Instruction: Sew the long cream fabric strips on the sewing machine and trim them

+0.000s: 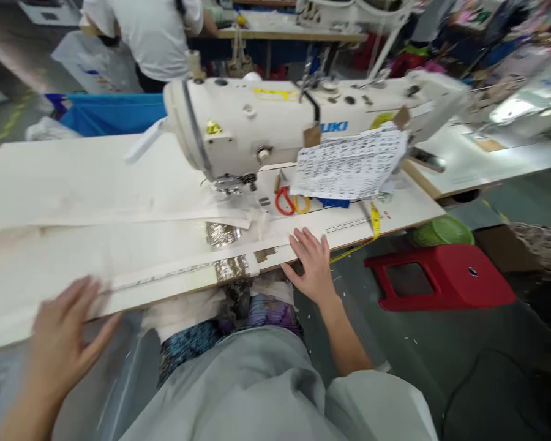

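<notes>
My left hand point(68, 334), blurred, is at the table's front edge on the left, fingers apart, with nothing seen in it. My right hand point(311, 263) rests on the front edge right of the taped patches, fingers spread and empty. A long pale fabric strip point(179, 217) lies across the white table point(96, 165), its right end near the needle area of the sewing machine point(239, 116). Red-handled scissors point(284, 201) and a yellow-handled pair point(302, 204) lie behind my right hand. A printed paper point(349, 162) hangs on the machine.
A yellow measuring tape point(375, 220) hangs over the front edge at the right. Beyond it stand a red stool point(450, 275) and a green basket point(443, 231). A person in white point(147, 37) is behind the table, near a blue bin point(110, 113).
</notes>
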The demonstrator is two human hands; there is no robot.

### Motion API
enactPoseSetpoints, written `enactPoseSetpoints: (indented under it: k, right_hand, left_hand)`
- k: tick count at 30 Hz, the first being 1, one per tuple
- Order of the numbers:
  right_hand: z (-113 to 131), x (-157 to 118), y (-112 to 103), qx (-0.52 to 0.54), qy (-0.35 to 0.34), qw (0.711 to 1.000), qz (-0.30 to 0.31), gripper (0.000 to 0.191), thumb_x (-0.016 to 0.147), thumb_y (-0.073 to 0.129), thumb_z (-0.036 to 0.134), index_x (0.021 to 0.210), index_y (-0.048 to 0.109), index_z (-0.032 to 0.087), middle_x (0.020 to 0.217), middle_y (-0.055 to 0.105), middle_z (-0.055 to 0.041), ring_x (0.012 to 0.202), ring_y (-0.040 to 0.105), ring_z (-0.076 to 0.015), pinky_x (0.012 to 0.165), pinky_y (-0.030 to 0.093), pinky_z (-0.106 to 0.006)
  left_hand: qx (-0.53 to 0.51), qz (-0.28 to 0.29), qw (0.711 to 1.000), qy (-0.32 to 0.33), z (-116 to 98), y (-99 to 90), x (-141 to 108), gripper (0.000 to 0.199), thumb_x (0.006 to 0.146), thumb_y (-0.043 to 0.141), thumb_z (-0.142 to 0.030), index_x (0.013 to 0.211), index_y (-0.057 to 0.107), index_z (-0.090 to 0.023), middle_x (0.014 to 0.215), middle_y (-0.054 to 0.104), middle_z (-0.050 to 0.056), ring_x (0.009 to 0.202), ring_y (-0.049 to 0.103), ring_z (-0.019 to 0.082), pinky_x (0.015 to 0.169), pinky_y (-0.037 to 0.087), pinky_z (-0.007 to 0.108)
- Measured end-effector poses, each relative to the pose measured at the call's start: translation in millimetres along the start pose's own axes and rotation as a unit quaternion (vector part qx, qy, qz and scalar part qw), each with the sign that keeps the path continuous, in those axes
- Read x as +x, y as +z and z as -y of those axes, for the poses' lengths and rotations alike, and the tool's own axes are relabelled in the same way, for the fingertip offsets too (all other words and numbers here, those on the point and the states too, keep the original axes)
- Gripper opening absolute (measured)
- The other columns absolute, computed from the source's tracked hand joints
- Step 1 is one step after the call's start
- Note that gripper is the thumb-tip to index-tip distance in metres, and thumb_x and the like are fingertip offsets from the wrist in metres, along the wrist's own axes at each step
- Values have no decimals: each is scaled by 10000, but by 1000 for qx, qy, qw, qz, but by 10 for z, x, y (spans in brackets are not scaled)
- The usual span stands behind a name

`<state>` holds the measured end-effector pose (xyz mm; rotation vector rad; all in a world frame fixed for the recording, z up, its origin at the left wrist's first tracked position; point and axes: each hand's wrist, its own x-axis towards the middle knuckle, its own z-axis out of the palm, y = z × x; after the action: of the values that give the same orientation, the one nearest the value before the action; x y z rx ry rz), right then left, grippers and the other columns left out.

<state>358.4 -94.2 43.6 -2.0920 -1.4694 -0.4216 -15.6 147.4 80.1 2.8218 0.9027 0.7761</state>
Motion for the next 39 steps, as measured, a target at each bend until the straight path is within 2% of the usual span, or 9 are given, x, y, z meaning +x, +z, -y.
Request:
enactPoseSetpoints:
  k: [8, 15, 19, 25, 27, 30, 33, 36, 39]
  right_hand:
    - [170, -359, 103, 36, -76, 994, -64, 178, 919, 579, 131, 1068, 632, 212, 922, 641, -56, 916, 582, -208, 921, 436, -398]
    - [460, -767, 744, 48, 6, 990, 129, 203, 960, 494, 226, 1056, 671, 199, 1007, 645, -78, 948, 529, -230, 833, 385, -364]
    - [476, -968, 964, 45, 81, 983, 160, 186, 922, 538, 289, 931, 675, 164, 922, 626, -108, 892, 500, -255, 764, 371, -359]
    - [448, -994, 913, 144, 168, 957, 190, 320, 973, 425, 367, 809, 623, 176, 838, 642, -82, 786, 546, -216, 694, 404, -323]
    - [487, -950, 822, 199, 194, 938, 206, 408, 1000, 373, 469, 820, 600, 181, 682, 603, -38, 622, 526, -184, 582, 404, -285]
    - [625, -887, 622, 281, 211, 906, 236, 491, 1003, 344, 579, 833, 586, 187, 569, 557, 4, 484, 483, -155, 465, 378, -251]
    - [808, -826, 357, 341, 206, 878, 265, 498, 985, 397, 611, 818, 607, 191, 600, 603, -8, 508, 535, -155, 478, 417, -249]
    - [925, -714, 92, 332, 194, 889, 247, 427, 979, 476, 538, 758, 621, 204, 655, 634, -24, 585, 576, -166, 570, 468, -269]
    - [934, -523, -50, 300, 163, 927, 155, 306, 990, 480, 433, 874, 663, 216, 836, 678, -66, 800, 623, -210, 756, 508, -336]
  left_hand:
    - [78, -83, 985, 131, 357, 258, -588, 187, 840, 648, -157, 1005, 623, -241, 851, 715, 20, 746, 683, 175, 705, 521, 277]
    - [122, 57, 975, -177, 672, 682, -1084, 308, 920, 439, -383, 930, 644, -153, 801, 690, 112, 702, 648, 239, 572, 436, 306]
    - [11, 192, 944, -267, 521, 808, -1143, 441, 878, 400, -426, 1154, 583, -136, 943, 696, 100, 677, 634, 187, 530, 411, 257]
    - [-181, 166, 915, -319, -207, 837, -953, 474, 877, 437, -459, 1181, 606, -137, 987, 703, 97, 697, 621, 167, 670, 475, 274]
    - [-332, 237, 857, -315, -569, 911, -781, 480, 881, 455, -525, 1110, 644, -149, 986, 711, 95, 802, 643, 194, 731, 496, 292]
    - [-544, 387, 673, -319, -1126, 1095, -487, 550, 842, 522, -648, 947, 701, -139, 959, 717, 103, 922, 654, 219, 838, 496, 313]
    - [-679, 348, 537, -359, -1538, 1259, -252, 573, 728, 679, -681, 858, 681, -123, 865, 691, 79, 861, 638, 191, 826, 488, 292]
    - [-715, 294, 515, -372, -1684, 1270, -107, 599, 678, 728, -696, 841, 622, -130, 729, 625, 21, 657, 576, 126, 667, 469, 251]
    - [-707, 374, 511, -316, -1626, 1117, 7, 574, 693, 732, -683, 790, 568, -142, 610, 571, -3, 501, 504, 105, 521, 406, 234]
